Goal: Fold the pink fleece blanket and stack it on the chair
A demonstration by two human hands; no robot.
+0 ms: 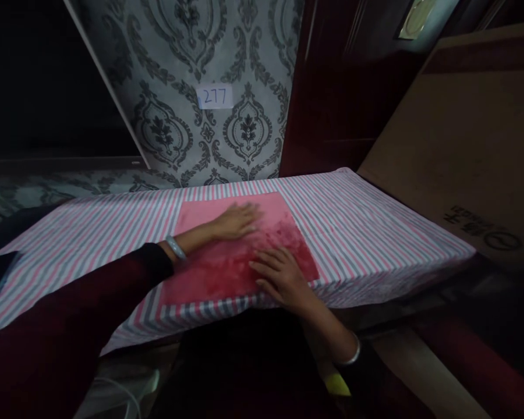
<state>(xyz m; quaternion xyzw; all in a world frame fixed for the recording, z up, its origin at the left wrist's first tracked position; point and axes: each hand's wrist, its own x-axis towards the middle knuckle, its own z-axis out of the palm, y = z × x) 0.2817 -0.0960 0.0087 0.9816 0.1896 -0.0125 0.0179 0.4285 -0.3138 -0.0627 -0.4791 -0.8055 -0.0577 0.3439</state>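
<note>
The pink cloth [227,256] lies flat on the striped cover [367,227], its middle partly hidden by 2 hands. The left hand [238,222] is flat over the upper middle of the pink cloth, fingers extended but motion-blurred, so their spacing is hard to make out. The right hand [283,276] rests palm down at the cloth's near right part, fingers slightly spread, pinching nothing visible. Beyond the cloth, a paper label [215,96] on the wall reads 277. Far to the cloth's right, a cardboard box [467,134] is cut off by the frame, its print partly illegible. Below the cloth, a yellow item [337,384] is partly hidden, too dim to identify.
</note>
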